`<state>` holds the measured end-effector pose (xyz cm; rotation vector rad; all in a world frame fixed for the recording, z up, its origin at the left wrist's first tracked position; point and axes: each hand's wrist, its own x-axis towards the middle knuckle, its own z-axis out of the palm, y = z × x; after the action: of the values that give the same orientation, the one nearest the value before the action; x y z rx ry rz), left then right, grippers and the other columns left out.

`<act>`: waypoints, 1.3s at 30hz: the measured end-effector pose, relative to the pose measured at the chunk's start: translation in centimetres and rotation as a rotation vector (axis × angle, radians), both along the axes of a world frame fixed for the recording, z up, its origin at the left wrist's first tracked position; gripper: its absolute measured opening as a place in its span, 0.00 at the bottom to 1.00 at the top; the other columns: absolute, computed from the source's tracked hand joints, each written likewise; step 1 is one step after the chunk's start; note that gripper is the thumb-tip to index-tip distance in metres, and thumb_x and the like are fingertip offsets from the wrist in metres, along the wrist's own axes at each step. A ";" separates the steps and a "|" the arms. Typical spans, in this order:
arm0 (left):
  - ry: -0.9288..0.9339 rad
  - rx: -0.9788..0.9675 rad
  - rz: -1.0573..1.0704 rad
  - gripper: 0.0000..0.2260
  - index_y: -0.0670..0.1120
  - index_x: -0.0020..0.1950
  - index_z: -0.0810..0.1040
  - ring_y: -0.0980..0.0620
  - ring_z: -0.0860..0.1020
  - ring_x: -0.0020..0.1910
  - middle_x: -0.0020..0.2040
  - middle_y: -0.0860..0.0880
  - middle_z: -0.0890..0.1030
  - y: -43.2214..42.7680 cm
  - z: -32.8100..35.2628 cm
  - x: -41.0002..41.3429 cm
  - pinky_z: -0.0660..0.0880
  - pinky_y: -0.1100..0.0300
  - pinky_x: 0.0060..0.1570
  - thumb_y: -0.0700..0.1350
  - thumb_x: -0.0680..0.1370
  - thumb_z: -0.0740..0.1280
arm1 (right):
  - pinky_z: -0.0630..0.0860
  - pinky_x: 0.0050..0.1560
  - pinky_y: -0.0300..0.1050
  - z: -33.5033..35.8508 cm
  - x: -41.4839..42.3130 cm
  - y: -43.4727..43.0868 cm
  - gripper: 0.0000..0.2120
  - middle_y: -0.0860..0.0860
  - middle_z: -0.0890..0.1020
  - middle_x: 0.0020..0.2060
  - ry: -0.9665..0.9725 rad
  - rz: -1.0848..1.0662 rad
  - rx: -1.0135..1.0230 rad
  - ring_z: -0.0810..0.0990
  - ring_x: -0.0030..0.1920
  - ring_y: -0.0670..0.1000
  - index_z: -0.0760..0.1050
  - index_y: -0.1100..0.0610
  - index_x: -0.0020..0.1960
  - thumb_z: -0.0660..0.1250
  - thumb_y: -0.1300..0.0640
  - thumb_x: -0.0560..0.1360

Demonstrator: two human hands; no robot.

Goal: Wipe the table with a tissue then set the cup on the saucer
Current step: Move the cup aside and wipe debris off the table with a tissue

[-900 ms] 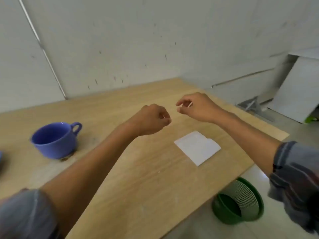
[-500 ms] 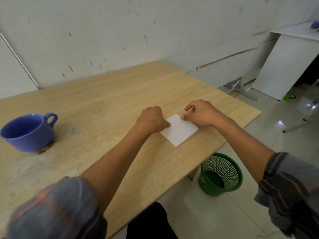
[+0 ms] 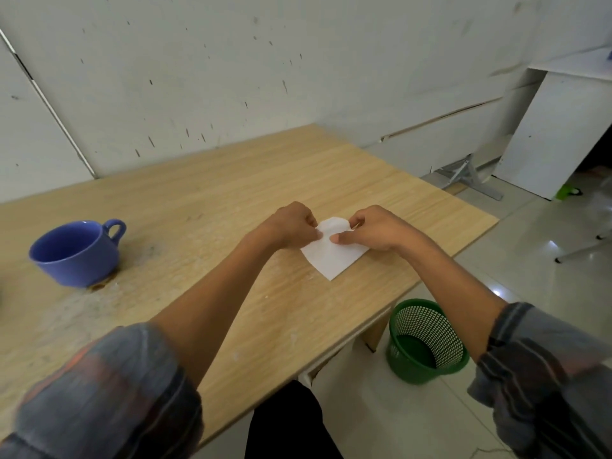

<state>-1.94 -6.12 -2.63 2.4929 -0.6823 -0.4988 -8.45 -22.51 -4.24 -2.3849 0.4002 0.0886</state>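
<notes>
A white folded tissue [image 3: 331,256] lies on the wooden table [image 3: 205,200] near its right edge. My left hand [image 3: 291,226] pinches the tissue's left corner. My right hand [image 3: 371,230] pinches its far edge, and that edge curls up off the table. A blue cup [image 3: 74,253] stands upright at the left, handle pointing right, with a brown stain and grey smears on the table beside it. No saucer is in view.
A green mesh waste bin [image 3: 427,342] stands on the tiled floor below the table's right edge. A white cabinet [image 3: 556,134] is at the far right, with a metal stand [image 3: 470,177] by the wall.
Both hands came down from the air onto the tissue and took hold of it. Its far edge has lifted and curled. The view has swung right.
</notes>
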 end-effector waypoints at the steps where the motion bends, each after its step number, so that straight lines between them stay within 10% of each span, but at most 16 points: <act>1: -0.002 -0.015 -0.047 0.09 0.44 0.53 0.76 0.48 0.74 0.49 0.50 0.48 0.77 0.4 0.5 -0.1 0.69 0.58 0.45 0.47 0.76 0.67 | 0.76 0.50 0.51 0.2 -0.1 0.1 0.26 0.58 0.82 0.54 0.000 0.013 0.026 0.80 0.50 0.55 0.79 0.63 0.55 0.75 0.44 0.66; 11: -0.029 -0.195 -0.198 0.04 0.49 0.47 0.77 0.53 0.76 0.39 0.39 0.54 0.80 4.7 5.2 -0.3 0.72 0.60 0.41 0.46 0.75 0.70 | 0.79 0.36 0.39 1.5 -0.9 2.5 0.13 0.50 0.85 0.43 -0.128 0.154 0.518 0.83 0.41 0.46 0.81 0.54 0.51 0.76 0.62 0.67; 17: -0.105 -0.465 0.059 0.16 0.50 0.59 0.75 0.55 0.79 0.46 0.50 0.54 0.79 9.1 5.4 -2.2 0.77 0.62 0.40 0.56 0.75 0.67 | 0.78 0.36 0.37 3.4 -0.5 5.9 0.14 0.51 0.85 0.43 -0.196 0.181 0.852 0.83 0.41 0.46 0.79 0.62 0.54 0.74 0.64 0.69; 26: 0.256 -0.955 0.381 0.33 0.48 0.67 0.70 0.56 0.83 0.50 0.56 0.50 0.82 16.1 3.6 -5.9 0.81 0.55 0.48 0.66 0.69 0.68 | 0.80 0.37 0.40 4.8 0.7 15.1 0.13 0.55 0.84 0.44 -0.256 0.100 1.307 0.85 0.39 0.49 0.78 0.65 0.53 0.72 0.68 0.69; 35: 0.044 -1.118 0.639 0.13 0.44 0.58 0.79 0.51 0.84 0.48 0.49 0.48 0.85 21.9 3.9 -6.7 0.79 0.63 0.40 0.47 0.76 0.68 | 0.82 0.42 0.45 4.3 0.9 24.0 0.16 0.59 0.83 0.50 -0.159 0.247 1.246 0.84 0.48 0.56 0.77 0.65 0.56 0.73 0.67 0.69; 39: -0.036 -1.110 0.711 0.05 0.48 0.51 0.79 0.46 0.83 0.46 0.48 0.47 0.84 25.5 3.8 -6.6 0.82 0.51 0.41 0.46 0.76 0.68 | 0.81 0.47 0.46 3.9 1.2 25.5 0.17 0.56 0.84 0.48 -0.107 0.446 0.977 0.84 0.47 0.52 0.78 0.63 0.56 0.75 0.63 0.68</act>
<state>-8.50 19.37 1.20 1.4996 0.0128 0.1831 -7.24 3.00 -0.37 -1.4546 -0.2135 0.2843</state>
